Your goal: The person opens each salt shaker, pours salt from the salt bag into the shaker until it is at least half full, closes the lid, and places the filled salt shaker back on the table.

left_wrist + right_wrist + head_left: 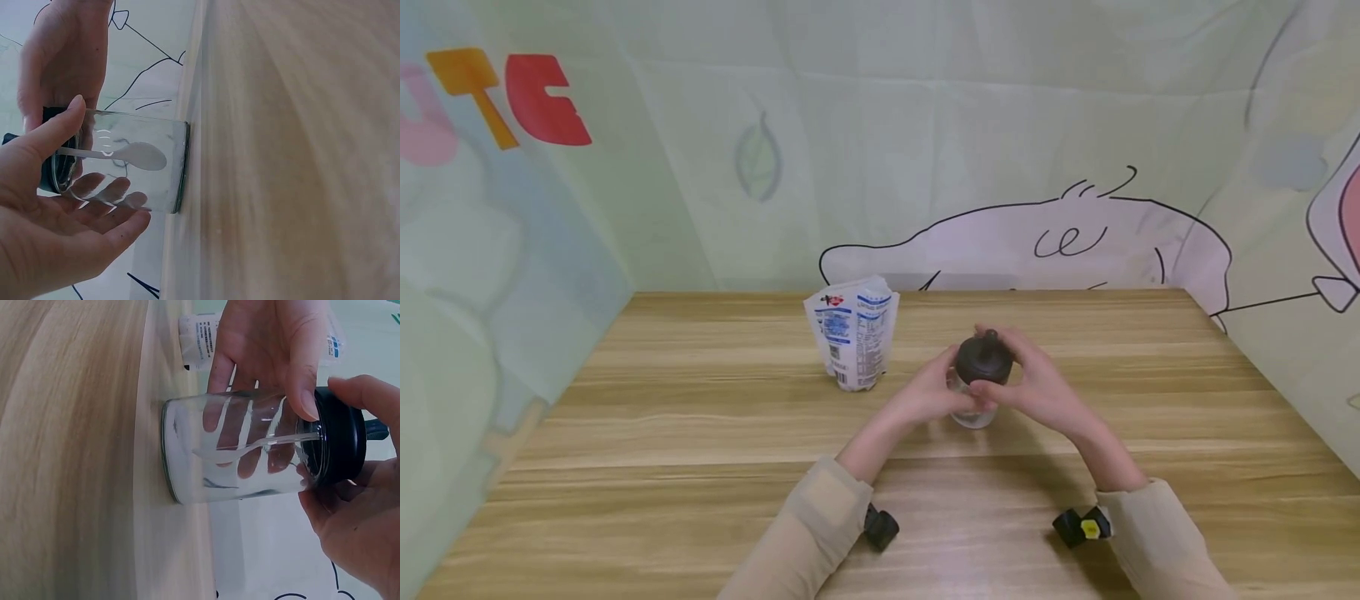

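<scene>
A clear glass jar (976, 418) with a black knobbed lid (984, 360) stands upright, its base at the tabletop. Inside it, a pale plastic spoon (145, 155) hangs down from the lid. My left hand (934, 392) holds the glass body, thumb on the near side near the top and fingers wrapped behind. From the other side, my right hand (1037, 387) grips the lid with thumb and fingers around its edge. The right wrist view shows the lid sitting at the jar's mouth. Apart from the spoon, only clear glass shows inside the jar.
On the wooden table (715, 433), a white printed pouch (857, 337) stands to the left of the jar. Black wrist cameras (880, 528) hang by both sleeves. A pale cloth backdrop (700, 167) with cartoon drawings rises behind the table and along both sides.
</scene>
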{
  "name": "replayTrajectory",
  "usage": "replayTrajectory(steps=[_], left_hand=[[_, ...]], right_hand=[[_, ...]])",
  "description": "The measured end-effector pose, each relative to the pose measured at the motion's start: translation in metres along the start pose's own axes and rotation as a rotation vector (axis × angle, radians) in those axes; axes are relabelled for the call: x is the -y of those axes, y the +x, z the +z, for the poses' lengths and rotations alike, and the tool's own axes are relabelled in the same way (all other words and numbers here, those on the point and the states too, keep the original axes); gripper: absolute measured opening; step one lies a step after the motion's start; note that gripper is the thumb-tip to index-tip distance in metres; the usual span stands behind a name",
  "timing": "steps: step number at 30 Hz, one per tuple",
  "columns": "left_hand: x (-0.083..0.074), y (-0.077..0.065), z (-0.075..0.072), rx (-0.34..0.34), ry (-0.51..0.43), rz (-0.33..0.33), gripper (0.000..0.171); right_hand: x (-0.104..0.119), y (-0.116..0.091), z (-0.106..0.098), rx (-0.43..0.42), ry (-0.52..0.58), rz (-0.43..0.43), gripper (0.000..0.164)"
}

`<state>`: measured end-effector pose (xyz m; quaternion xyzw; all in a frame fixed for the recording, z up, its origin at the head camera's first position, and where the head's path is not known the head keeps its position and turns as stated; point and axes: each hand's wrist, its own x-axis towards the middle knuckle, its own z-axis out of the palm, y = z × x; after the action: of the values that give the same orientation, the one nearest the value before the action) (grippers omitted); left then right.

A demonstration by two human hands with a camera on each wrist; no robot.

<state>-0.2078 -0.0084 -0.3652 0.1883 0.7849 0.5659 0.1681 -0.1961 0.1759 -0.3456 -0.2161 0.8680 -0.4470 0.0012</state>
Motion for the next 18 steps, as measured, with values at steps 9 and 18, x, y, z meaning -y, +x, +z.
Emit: replayTrajectory(steps=[9,18], left_hand=[[0.0003,-0.0011,-0.0004,-0.001,0.001,-0.013,0.074],[-0.0017,-0.0022,-0.0007,-0.004,0.005,-0.018,0.073]], right_hand=[[0.0010,-0.0005,-0.0005,-0.026,0.013,0.090,0.081],[0.0010,0.0006,0.0001,-0.032,0.009,0.060,0.073]])
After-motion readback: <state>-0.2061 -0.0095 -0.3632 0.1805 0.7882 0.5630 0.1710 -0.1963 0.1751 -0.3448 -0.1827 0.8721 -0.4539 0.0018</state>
